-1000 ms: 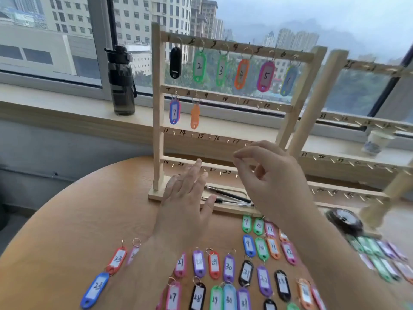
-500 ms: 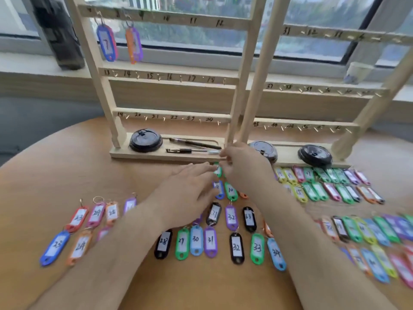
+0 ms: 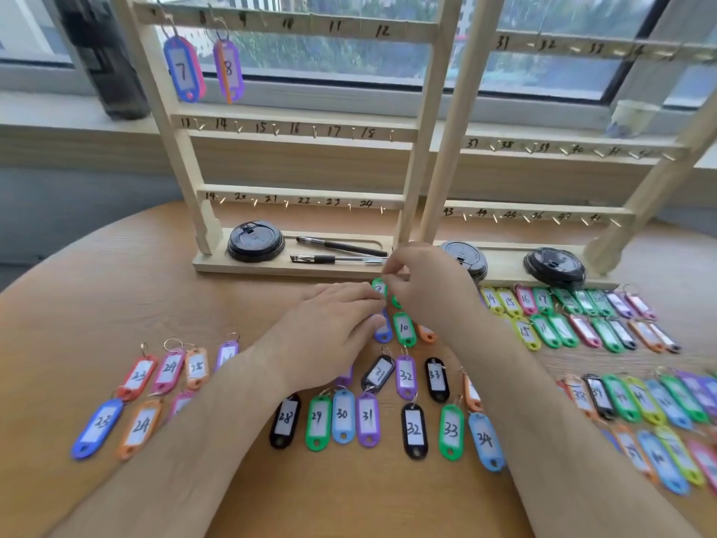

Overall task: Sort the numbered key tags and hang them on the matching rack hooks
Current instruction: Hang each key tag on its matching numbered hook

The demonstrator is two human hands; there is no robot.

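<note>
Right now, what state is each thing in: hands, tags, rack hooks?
right hand, grip pinched on the green tag.
left hand, open, flat, fingertips by the green tag.
tag 7, hanging on the rack.
tag 8, hanging on the rack.
tag 10, lying flat on the table.
hooks 13 to 24, bare.
pens, lying in the rack's base.

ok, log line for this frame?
right hand: pinches green tag at ring | left hand: open, flat over laid-out tags | rack: tag 7, tag 8 hung
</note>
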